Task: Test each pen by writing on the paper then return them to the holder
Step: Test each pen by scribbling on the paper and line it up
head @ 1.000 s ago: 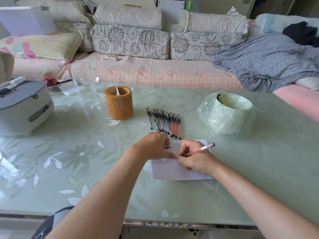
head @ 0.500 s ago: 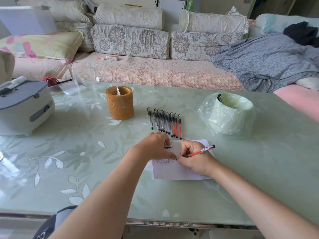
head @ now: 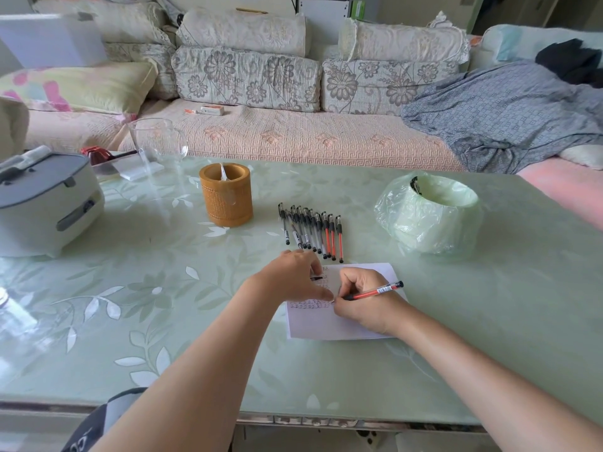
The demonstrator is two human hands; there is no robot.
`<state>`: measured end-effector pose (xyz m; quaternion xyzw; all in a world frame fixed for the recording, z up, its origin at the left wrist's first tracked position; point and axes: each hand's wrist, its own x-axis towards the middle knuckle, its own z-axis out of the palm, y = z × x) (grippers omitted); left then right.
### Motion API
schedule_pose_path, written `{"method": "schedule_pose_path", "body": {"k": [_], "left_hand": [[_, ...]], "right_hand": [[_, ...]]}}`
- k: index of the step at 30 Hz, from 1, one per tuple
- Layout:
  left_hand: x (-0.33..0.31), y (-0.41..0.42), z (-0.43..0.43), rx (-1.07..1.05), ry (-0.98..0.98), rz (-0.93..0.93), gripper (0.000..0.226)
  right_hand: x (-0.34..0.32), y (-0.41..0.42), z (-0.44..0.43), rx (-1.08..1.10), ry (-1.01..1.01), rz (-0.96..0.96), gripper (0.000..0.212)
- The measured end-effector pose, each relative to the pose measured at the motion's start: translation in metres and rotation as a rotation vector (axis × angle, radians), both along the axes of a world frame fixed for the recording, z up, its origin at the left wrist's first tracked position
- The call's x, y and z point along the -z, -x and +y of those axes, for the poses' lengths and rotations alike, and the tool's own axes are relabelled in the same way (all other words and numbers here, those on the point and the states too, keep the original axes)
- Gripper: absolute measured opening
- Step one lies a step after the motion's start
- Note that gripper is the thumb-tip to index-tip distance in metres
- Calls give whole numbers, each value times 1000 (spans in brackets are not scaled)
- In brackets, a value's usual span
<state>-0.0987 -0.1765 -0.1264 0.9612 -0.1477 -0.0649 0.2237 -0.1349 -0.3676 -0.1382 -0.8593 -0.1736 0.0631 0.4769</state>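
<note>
1. Gripping a red pen [head: 375,292] in the right hand [head: 365,305], fingers and thumb curled tight round the barrel, tip down on the paper [head: 326,326], rear end slanting off to the right.
2. Pressing the left hand [head: 293,275] onto the paper's upper left part, thumb stretched toward the pen tip. Small dark piece at the fingertips, impossible to tell whether pinched or merely lying beneath.
3. Lying flat on the green leaf-patterned table [head: 163,288], that paper, with lines of small written marks across its upper half.
4. Lined up side by side just beyond the paper, a row of pens [head: 311,231]: black ones at left, three red at right, near ends close to the left hand.
5. Standing upright farther back and to the left, well apart from the paper, a round brown holder [head: 226,194] with one pale thing inside.
6. Also on the table: a bagged green roll [head: 430,213] at right, a grey-and-white cooker [head: 45,203] at left, a clear glass [head: 158,145] behind the holder.
</note>
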Motion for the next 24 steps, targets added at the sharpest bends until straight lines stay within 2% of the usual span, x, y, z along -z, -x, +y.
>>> {"method": "schedule_pose_path", "body": {"k": [24], "left_hand": [[1,-1,0,-15,11,8,55]], "right_hand": [[1,-1,-1,-10,-37,13,15]]}}
